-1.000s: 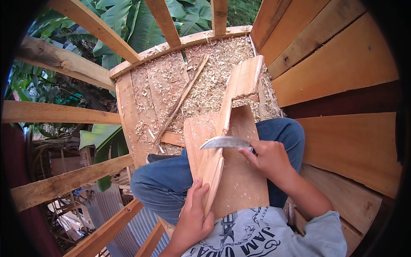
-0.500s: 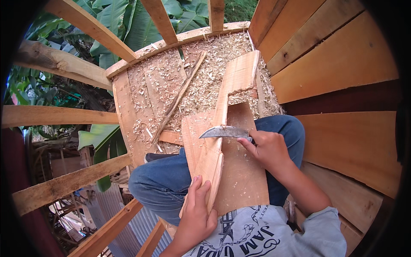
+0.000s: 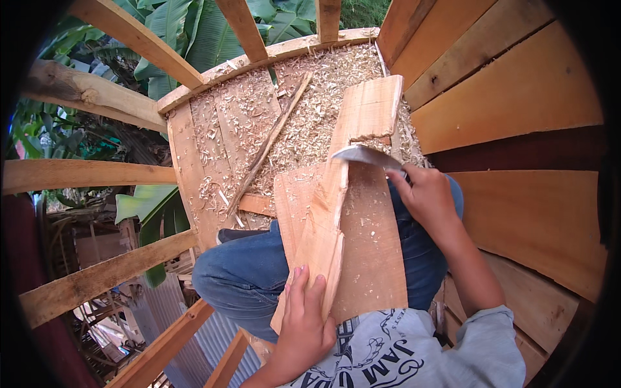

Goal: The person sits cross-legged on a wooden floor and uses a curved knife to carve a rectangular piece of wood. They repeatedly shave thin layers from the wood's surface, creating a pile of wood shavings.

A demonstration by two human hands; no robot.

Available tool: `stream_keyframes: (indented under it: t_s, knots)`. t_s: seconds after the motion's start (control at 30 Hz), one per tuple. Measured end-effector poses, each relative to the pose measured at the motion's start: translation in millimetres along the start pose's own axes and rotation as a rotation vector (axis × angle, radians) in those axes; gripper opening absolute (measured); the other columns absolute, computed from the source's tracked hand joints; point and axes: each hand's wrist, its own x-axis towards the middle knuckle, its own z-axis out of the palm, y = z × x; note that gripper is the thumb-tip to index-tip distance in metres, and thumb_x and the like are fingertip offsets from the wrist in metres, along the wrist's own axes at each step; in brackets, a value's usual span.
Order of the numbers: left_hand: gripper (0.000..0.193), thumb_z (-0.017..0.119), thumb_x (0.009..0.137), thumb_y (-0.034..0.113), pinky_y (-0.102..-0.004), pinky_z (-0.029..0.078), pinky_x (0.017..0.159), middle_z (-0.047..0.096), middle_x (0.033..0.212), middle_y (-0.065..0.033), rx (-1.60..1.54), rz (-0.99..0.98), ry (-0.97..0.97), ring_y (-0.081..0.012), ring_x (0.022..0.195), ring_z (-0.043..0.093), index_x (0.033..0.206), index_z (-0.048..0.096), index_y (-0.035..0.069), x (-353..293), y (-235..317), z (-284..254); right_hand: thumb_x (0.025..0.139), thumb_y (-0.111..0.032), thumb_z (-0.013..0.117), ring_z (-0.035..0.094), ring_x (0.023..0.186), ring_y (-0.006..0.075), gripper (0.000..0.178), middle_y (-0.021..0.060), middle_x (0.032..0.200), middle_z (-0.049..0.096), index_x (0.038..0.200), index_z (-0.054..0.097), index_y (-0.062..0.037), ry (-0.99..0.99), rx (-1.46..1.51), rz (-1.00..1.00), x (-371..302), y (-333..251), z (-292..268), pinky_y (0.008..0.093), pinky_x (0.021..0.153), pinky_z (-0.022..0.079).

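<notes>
A long pale wooden piece (image 3: pixel 323 213) slants across my lap, broad at both ends and cut narrow along its middle. My left hand (image 3: pixel 303 330) grips its near end, fingers laid over the top. In my right hand (image 3: pixel 427 197) is a knife with a curved metal blade (image 3: pixel 369 156); my fingers hide its handle. The blade meets the narrow part, just below the notch near the far end. Beneath the piece, a wide flat board (image 3: pixel 375 258) rests across my thighs, with small chips on it.
Curly wood shavings (image 3: pixel 310 110) cover the plank floor ahead. A thin stick (image 3: pixel 268 145) lies among them, near a short wood block (image 3: pixel 257 204). Wooden rails (image 3: pixel 97 173) stand along the left and far sides, with banana leaves beyond. A plank wall (image 3: pixel 511 97) rises on the right.
My right hand and the knife have moved farther from me along the wooden piece, toward its notch. The piece's far end has shifted slightly right. My left hand keeps its hold.
</notes>
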Motion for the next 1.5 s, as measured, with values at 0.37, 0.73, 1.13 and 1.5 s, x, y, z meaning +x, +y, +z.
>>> stream_keyframes:
  t_s: [0.37,0.73,1.13,1.5]
  knots:
    - [0.066,0.061,0.074,-0.001,-0.055,0.03,0.111,0.032,0.141,-0.0367,-0.133,-0.039,-0.01,-0.0548,0.135,0.033,0.136,0.038,-0.004,1,-5,-1,0.09,-0.043,0.064,0.063,0.06,0.0357,0.043,0.0166,0.062,0.061,0.074,0.065,-0.0034,-0.305,0.132,-0.109,-35,-23,-4,0.0433,0.053,0.049]
    - [0.057,0.059,0.081,-0.002,-0.0436,0.035,0.109,0.044,0.138,-0.0324,-0.235,-0.058,0.036,-0.0475,0.13,0.046,0.134,0.039,-0.001,5,-7,-21,0.098,-0.034,0.059,0.044,0.048,0.0168,0.046,0.0125,0.05,0.046,0.074,0.061,0.0058,-0.39,0.71,0.198,-49,-33,2,0.037,0.049,0.039]
    - [0.057,0.058,0.08,-0.003,-0.0423,0.034,0.11,0.046,0.136,-0.0316,-0.238,-0.036,0.056,-0.0465,0.13,0.046,0.134,0.04,-0.002,6,-9,-18,0.094,-0.051,0.056,0.059,0.05,0.0344,0.06,0.0193,0.054,0.056,0.067,0.062,0.0019,-0.393,0.105,-0.005,-37,-50,-12,0.0442,0.05,0.047]
    - [0.056,0.058,0.08,-0.002,-0.042,0.033,0.11,0.046,0.136,-0.0313,-0.26,-0.046,0.051,-0.0449,0.131,0.046,0.133,0.04,-0.002,5,-9,-20,0.094,-0.05,0.057,0.062,0.053,0.0371,0.06,0.0229,0.056,0.057,0.071,0.066,0.0042,-0.587,0.53,0.182,-48,-46,-7,0.043,0.052,0.047]
